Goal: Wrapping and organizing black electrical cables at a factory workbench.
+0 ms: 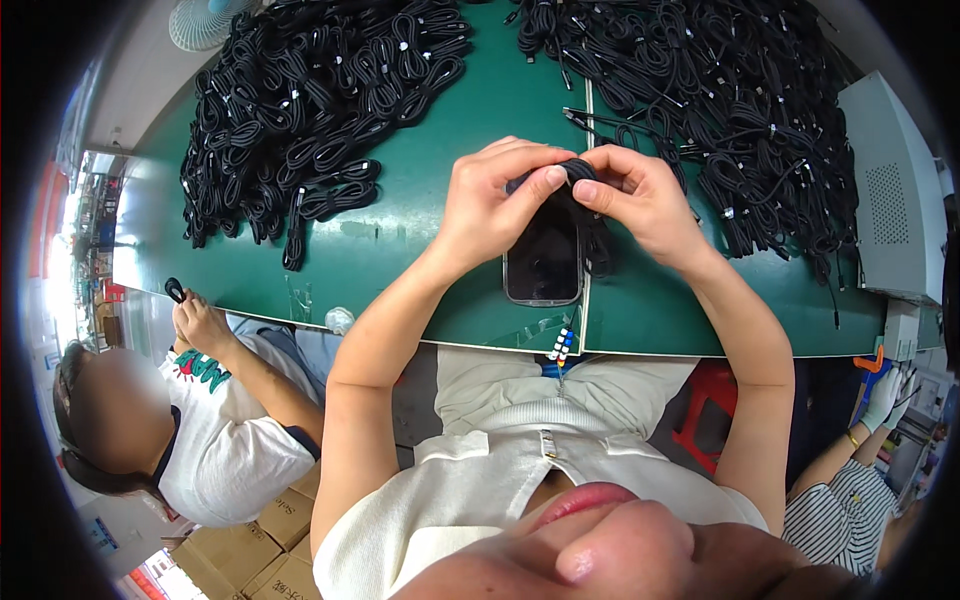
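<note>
Above the green table, both my hands meet around a bundled black cable (577, 172). The fingers of my left hand (495, 195) are closed on its left side, thumb and fingertips pinching it. On the other side, my right hand (645, 200) also grips the bundle, with its fingers curled and the thumb pressed in. Part of the cable hangs down below my right hand; much of the loop is hidden by my fingers. Beneath my hands a dark-screened phone (542, 265) lies on the table, its upper end covered by them.
A heap of bundled black cables (300, 110) covers the far left of the green table (410, 235); another cable heap (740, 120) lies far right, beside a pale metal box (890, 190). A co-worker (230, 430) sits left, holding a small black coil. A gloved co-worker (850, 500) is right.
</note>
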A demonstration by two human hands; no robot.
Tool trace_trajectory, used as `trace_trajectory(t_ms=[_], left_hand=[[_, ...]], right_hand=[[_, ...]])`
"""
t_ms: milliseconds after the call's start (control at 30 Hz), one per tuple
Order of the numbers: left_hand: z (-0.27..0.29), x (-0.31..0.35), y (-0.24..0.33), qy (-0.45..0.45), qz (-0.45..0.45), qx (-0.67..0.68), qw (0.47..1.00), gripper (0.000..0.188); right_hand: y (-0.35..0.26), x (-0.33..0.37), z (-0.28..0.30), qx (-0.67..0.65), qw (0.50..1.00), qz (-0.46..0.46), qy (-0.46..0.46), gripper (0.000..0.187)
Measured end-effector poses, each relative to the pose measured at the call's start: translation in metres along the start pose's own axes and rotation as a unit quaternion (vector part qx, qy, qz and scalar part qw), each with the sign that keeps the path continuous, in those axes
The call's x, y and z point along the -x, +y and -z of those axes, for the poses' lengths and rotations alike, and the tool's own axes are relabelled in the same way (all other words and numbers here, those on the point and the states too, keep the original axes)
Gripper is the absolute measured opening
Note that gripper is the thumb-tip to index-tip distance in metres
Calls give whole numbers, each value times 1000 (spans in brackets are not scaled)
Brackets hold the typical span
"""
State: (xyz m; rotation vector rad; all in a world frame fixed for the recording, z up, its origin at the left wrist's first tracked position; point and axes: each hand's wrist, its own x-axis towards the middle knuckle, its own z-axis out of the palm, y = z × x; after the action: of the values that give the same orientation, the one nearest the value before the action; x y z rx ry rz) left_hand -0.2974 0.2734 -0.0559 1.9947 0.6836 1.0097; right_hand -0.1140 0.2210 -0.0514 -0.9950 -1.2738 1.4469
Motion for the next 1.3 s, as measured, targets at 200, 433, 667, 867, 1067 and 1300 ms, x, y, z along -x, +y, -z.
trace_trajectory(t_ms=[200, 433, 667, 867, 1067, 1300], left_hand=[[1, 2, -3, -39, 153, 272, 949, 21], [-18, 0, 3, 70, 116, 346, 928, 18], [-18, 3, -4, 129, -46, -5, 991, 12], [-22, 5, 3, 132, -137, -135, 972, 24], [-30, 11, -2, 98, -54, -42, 993, 27], [-34, 12, -4, 122, -35, 66, 990, 23]], right_hand=[[-1, 0, 7, -11, 1000, -15, -22, 21], [0, -2, 7, -121, 991, -58, -21, 22], [2, 0, -2, -212, 971, -108, -3, 19], [3, 2, -2, -220, 971, -81, 55, 14], [6, 2, -9, -221, 970, -72, 75, 15], [2, 3, -10, -305, 948, -78, 51, 16]])
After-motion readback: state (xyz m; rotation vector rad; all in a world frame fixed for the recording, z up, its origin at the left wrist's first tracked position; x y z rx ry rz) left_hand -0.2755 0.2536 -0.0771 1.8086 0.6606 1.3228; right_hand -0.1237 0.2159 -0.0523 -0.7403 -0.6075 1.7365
